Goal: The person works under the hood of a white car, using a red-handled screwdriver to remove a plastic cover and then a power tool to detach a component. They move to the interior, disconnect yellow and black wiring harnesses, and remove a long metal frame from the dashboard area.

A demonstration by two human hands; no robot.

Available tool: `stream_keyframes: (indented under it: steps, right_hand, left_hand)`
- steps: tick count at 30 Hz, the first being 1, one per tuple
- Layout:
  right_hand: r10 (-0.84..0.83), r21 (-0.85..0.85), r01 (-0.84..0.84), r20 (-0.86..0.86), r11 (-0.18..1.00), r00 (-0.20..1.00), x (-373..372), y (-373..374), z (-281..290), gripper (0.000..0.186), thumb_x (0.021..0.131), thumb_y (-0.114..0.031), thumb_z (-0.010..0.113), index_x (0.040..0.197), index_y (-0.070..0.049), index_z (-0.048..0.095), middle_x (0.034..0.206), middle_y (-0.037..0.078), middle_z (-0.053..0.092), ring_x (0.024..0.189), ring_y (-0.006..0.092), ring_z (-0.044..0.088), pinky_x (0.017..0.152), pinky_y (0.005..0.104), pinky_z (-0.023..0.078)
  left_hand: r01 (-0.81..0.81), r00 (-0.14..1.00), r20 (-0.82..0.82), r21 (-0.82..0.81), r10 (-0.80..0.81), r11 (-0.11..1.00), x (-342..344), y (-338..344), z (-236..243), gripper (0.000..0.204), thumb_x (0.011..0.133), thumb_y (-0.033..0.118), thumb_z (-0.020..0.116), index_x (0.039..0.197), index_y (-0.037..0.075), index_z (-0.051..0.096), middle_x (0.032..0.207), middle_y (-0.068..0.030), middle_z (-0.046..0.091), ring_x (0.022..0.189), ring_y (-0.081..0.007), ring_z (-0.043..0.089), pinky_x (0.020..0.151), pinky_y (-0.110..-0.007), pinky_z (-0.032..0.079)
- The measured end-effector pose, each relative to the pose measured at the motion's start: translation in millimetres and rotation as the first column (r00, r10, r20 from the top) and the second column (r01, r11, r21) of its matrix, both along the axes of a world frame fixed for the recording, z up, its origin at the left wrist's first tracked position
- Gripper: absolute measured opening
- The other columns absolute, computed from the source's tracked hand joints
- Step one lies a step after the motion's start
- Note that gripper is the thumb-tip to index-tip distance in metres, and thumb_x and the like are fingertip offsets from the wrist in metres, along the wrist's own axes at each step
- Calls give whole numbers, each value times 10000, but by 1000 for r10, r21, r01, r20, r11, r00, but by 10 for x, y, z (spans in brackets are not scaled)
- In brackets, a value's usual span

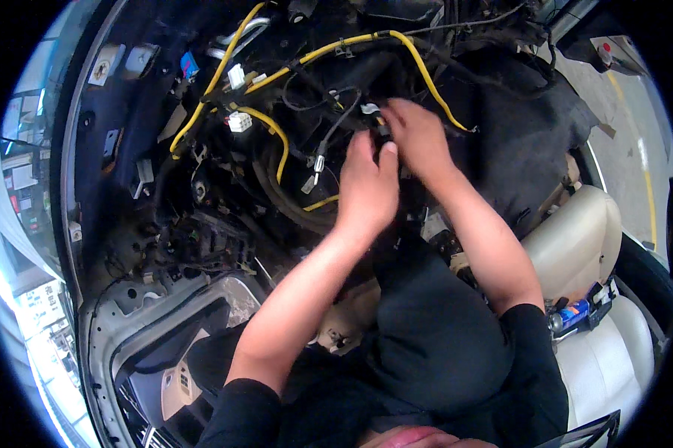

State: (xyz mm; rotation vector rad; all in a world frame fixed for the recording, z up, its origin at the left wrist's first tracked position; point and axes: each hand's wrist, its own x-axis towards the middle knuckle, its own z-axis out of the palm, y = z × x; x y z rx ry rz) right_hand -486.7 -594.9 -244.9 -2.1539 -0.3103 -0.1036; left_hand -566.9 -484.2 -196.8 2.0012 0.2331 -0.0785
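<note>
My left hand [370, 183] and my right hand [420, 136] meet in the middle of a stripped car interior. Between them is a dark wire bundle [382, 130], with the fingers of both hands closed about it. A small white piece [370, 109] sticks out beside my right fingertips; its kind is unclear. The hands cover most of the held part. Left of my left hand, a black cable hangs with a white plug [319, 163] on its end. Beyond my hands runs a yellow-sheathed wiring harness [351, 42], with a white multi-pin connector [239, 122] among its branches.
Dark brackets and loose wires [194, 239] crowd the left side. An open door frame [127, 295] stands at the lower left. Black lining [515, 142] spreads on the right. A beige seat [579, 231] carries a blue spray can [573, 317] near its cushion.
</note>
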Motion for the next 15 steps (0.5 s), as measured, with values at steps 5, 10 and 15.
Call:
stream_keyframes:
  steps: [5,10,15]
  right_hand:
    - [42,-202,-49,-36,978,998,256,91,159,225,988,-234,623,1044,-24,683,1012,235,722,964,437,683,834,529,538]
    - [31,-70,-39,-113,997,993,385,184,190,263,988,-164,559,1151,4,680,1059,292,699,1025,488,657,884,532,536]
    - [69,228,-62,-21,972,997,-139,-50,163,439,950,-80,568,1379,9,559,1284,289,640,1213,470,600,1016,487,494]
  left_hand:
    - [72,997,21,-233,-69,970,-161,-185,8,692,1071,107,503,1636,-31,127,1676,-249,246,1537,-317,325,1250,-396,273]
    - [39,999,40,-133,-33,990,98,-94,43,652,1098,259,451,1628,-25,200,1658,-243,301,1524,-323,340,1243,-386,261]
    - [-2,999,-41,-31,1,1000,512,-98,13,662,1088,417,401,1614,30,296,1570,-310,424,1457,-454,415,1215,-443,313]
